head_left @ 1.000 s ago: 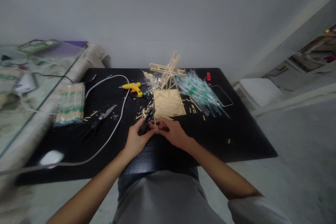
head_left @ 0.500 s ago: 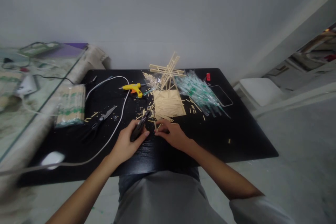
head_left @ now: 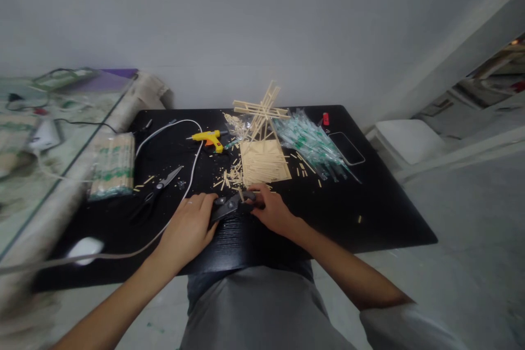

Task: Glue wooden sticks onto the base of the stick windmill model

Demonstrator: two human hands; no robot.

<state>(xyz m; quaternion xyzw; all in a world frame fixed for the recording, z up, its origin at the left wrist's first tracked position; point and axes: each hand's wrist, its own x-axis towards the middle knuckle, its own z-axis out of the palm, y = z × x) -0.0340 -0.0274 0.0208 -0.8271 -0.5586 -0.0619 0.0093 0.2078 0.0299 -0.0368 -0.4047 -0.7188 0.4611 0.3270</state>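
Observation:
My left hand (head_left: 189,225) is closed round the handles of black hand shears (head_left: 230,206), whose jaws point right. Between those jaws rises a short pale wooden stick (head_left: 241,194). The fingers of my right hand (head_left: 271,208) pinch the stick from the other side, close against the jaws; its lower end is hidden. Just beyond both hands lies a wooden sheet (head_left: 262,149) covered with loose thin sticks (head_left: 264,167). Cut bits of stick (head_left: 229,175) are scattered left of it.
A windmill-like stick frame (head_left: 264,112) stands at the back. Left are a yellow glue gun (head_left: 209,138), its white cord (head_left: 189,180), scissors (head_left: 158,188) and a bagged stick bundle (head_left: 112,167). Right lie plastic-wrapped sticks (head_left: 309,142), a phone (head_left: 346,149) and a red object (head_left: 325,119).
My left hand has turned the shears from pointing up and away to pointing right, bringing their jaws round the stick. My right hand has stayed nearly in place.

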